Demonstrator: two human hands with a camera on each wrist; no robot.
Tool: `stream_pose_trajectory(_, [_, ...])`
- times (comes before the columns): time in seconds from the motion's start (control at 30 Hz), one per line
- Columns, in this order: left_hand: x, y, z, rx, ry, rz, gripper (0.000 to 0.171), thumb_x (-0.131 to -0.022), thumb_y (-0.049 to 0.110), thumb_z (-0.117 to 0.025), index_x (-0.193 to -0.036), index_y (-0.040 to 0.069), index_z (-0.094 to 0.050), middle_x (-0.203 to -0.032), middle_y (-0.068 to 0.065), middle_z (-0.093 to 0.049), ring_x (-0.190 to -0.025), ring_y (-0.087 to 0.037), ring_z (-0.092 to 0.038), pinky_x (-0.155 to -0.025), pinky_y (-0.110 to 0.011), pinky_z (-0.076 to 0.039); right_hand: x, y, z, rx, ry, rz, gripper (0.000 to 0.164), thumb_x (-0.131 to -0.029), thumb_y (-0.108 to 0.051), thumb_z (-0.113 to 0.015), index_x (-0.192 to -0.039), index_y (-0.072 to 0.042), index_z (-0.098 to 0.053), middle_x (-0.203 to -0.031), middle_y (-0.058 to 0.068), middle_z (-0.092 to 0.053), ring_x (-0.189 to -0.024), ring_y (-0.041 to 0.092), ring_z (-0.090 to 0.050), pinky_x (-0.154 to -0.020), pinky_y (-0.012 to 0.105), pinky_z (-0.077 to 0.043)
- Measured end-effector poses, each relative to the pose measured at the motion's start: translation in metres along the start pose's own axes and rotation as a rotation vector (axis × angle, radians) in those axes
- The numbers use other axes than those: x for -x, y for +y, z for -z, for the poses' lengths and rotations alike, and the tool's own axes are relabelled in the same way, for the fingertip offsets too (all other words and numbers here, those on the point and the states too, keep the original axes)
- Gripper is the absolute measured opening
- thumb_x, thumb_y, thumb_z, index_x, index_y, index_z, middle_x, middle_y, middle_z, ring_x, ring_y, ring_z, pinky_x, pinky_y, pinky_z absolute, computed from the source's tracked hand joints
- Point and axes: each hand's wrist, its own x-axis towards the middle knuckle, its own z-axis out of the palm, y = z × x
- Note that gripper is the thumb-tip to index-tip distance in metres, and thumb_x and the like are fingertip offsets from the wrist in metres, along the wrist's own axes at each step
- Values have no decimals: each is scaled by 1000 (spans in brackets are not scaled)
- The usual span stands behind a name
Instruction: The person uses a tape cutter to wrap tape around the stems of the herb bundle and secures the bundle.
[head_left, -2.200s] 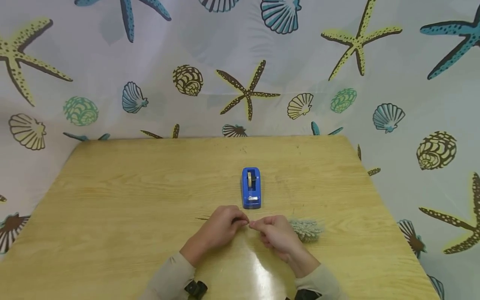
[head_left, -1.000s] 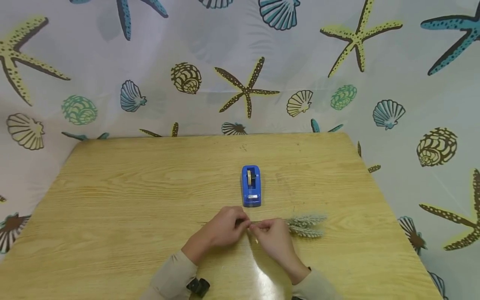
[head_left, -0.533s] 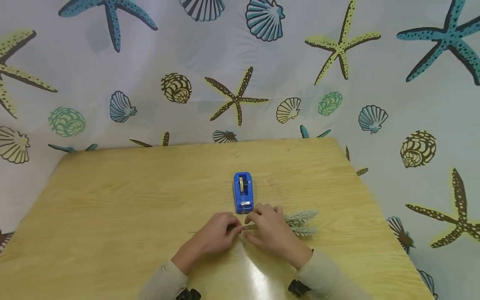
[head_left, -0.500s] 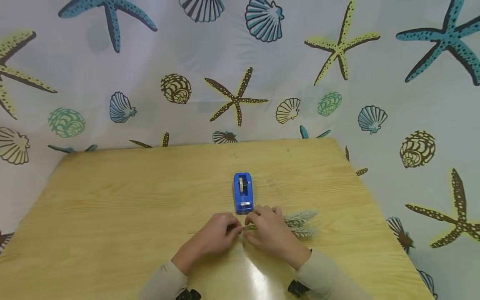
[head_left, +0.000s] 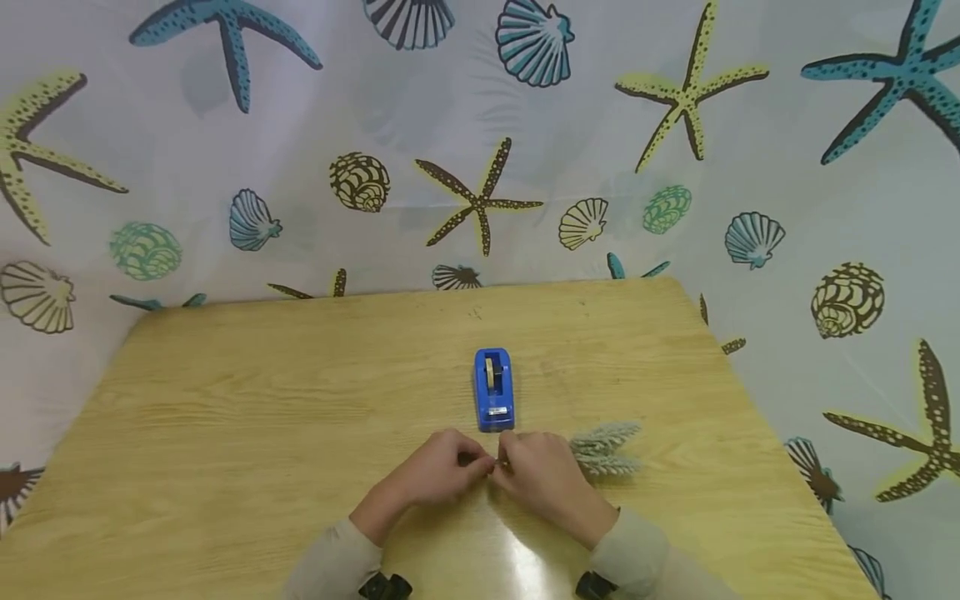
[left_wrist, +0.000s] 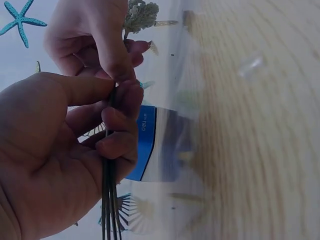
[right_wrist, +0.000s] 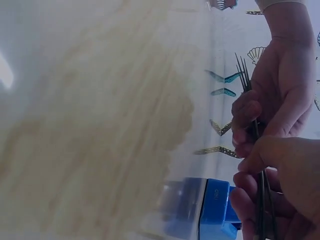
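A small bunch of dried wheat [head_left: 606, 450] lies across between the two hands, its pale bristly ears to the right in the head view. Its thin dark stems [left_wrist: 109, 200] run through the curled fingers of my left hand [head_left: 438, 468], which grips them between thumb and fingers. Right beside it, my right hand [head_left: 543, 475] pinches the stems nearer the ears, and the fingertips of both hands meet. Several loose stem ends [right_wrist: 243, 74] stick out beyond the left hand in the right wrist view. Whatever lies between the touching fingertips is hidden.
A blue tape dispenser [head_left: 495, 408] with a roll of tape stands just beyond the hands on the wooden table [head_left: 285, 400]. Behind and beside the table hangs a white cloth [head_left: 420, 108] printed with starfish and shells.
Half a second ago the right hand's fingers were spread over the stems; now they are drawn together, pinching beside the left fingertips. The left hand keeps its grip. The head view has shifted slightly.
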Motion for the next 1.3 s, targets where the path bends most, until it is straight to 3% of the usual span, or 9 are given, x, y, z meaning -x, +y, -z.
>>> stream_pose_trajectory(0.2, [-1, -2, -1, 90, -7, 69, 17, -96, 19, -66, -99, 11, -81, -83, 0, -73, -57, -7, -42, -51, -20, -34, 4, 1, 3, -97, -19, -36, 8, -85, -16, -74, -80, -12, -69, -68, -3, -68, -56, 6, -60, -53, 17, -47])
stream_pose_trajectory(0.43, [0, -4, -2, 74, 55, 9, 15, -95, 19, -69, -98, 12, -81, -90, -1, -76, -70, -7, -54, -61, -20, -43, 4, 2, 12, -209, -119, -59, 11, -92, -19, -72, -90, -9, -74, -81, 0, -74, -70, 7, -66, -66, 19, -54])
stream_pose_trajectory(0.6, [1, -4, -8, 17, 124, -23, 13, -93, 17, -71, -98, 12, -81, -84, 2, -73, -71, -5, -54, -61, -19, -45, 3, 3, 21, -140, -216, -19, 15, -95, -17, -67, -101, -9, -78, -86, 0, -73, -76, 11, -67, -71, 22, -55])
stream_pose_trajectory(0.67, [2, -3, -9, -6, 154, -31, 11, -92, 15, -72, -97, 11, -81, -82, 3, -72, -70, -4, -54, -60, -19, -45, 1, 3, 24, -105, -230, -7, 14, -95, -16, -68, -101, -10, -79, -82, 0, -71, -70, 10, -64, -66, 22, -53])
stream_pose_trajectory(0.87, [2, -1, -13, -29, 200, -59, 8, -89, 10, -74, -92, 8, -82, -77, 3, -70, -67, 0, -53, -60, -18, -46, -2, 2, 29, -29, -190, -19, 7, -88, -21, -75, -90, -19, -81, -76, -4, -72, -63, 8, -61, -62, 27, -41])
stream_pose_trajectory(1.13, [1, 1, -13, -111, 235, -83, 7, -88, 9, -76, -89, 8, -82, -74, 3, -68, -65, 1, -52, -59, -18, -46, -5, 3, 26, -28, -160, -57, 3, -84, -23, -79, -86, -23, -81, -80, -8, -75, -70, 8, -67, -66, 29, -41])
stream_pose_trajectory(1.3, [-2, 1, -13, -108, 247, -93, 5, -87, 10, -77, -88, 9, -82, -75, 2, -71, -68, 1, -58, -62, -18, -49, -6, 5, 22, -47, -160, -80, 3, -81, -21, -81, -83, -22, -80, -78, -8, -74, -70, 6, -66, -70, 30, -42])
